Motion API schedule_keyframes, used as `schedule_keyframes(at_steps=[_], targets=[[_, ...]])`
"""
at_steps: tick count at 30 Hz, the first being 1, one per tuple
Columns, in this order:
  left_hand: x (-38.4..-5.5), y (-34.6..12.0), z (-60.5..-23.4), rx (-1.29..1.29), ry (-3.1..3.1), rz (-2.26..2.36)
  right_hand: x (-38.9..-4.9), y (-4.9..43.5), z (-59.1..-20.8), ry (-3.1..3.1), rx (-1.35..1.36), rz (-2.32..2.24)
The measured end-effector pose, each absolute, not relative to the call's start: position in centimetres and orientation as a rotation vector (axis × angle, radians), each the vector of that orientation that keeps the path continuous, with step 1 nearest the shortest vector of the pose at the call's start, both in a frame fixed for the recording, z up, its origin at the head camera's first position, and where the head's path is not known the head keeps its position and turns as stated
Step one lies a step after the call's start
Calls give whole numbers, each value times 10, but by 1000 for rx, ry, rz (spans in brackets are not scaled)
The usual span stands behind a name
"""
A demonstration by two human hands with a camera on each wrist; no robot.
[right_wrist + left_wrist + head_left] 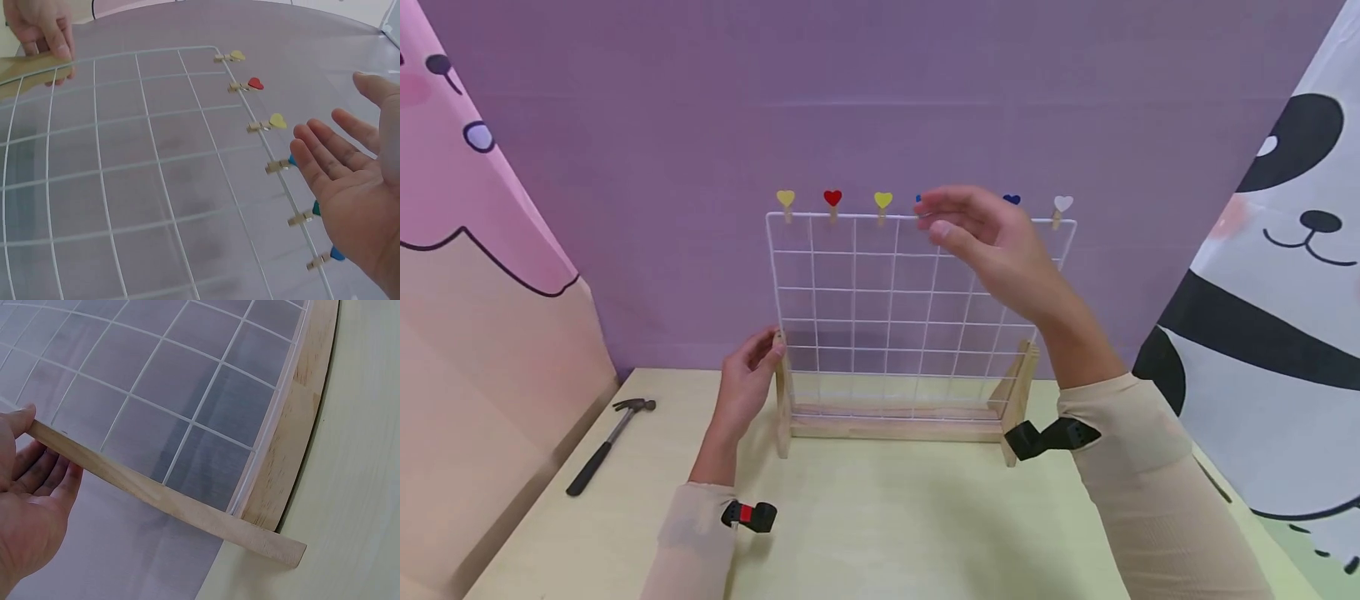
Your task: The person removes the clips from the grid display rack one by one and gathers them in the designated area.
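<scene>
A white wire grid [889,321] stands upright in a wooden stand [887,430]. My left hand [748,379] holds the top of the stand's left wooden post [169,499], thumb on one side and fingers on the other. Small clothespins with hearts line the grid's top wire: a red heart clothespin [832,199], a yellow heart clothespin [883,201] and a white heart clothespin [1063,204] among them. My right hand [992,237] is raised at the top wire with fingers extended and holding nothing. Its fingertips overlap a blue heart clothespin [281,165], partly hidden behind them.
A claw hammer [612,446] with a black handle lies on the pale table [880,517] at the left. Behind the stand hangs a purple cloth [700,167]. A panda-print panel [1292,333] rises at the right, a pink printed panel [482,183] at the left.
</scene>
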State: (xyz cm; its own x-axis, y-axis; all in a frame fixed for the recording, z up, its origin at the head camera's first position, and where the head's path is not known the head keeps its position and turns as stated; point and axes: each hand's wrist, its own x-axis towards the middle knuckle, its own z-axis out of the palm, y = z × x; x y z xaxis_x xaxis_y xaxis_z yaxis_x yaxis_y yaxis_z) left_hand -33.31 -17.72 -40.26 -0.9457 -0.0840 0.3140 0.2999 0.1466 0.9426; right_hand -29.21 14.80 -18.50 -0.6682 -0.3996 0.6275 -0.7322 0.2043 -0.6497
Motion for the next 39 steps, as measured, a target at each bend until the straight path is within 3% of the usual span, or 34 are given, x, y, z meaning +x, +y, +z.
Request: schedule_keyframes(at_steps=[39], targets=[[-334,-179,-404,-206,-2179,-1853,-333,39,-145,-2110,920,1664]])
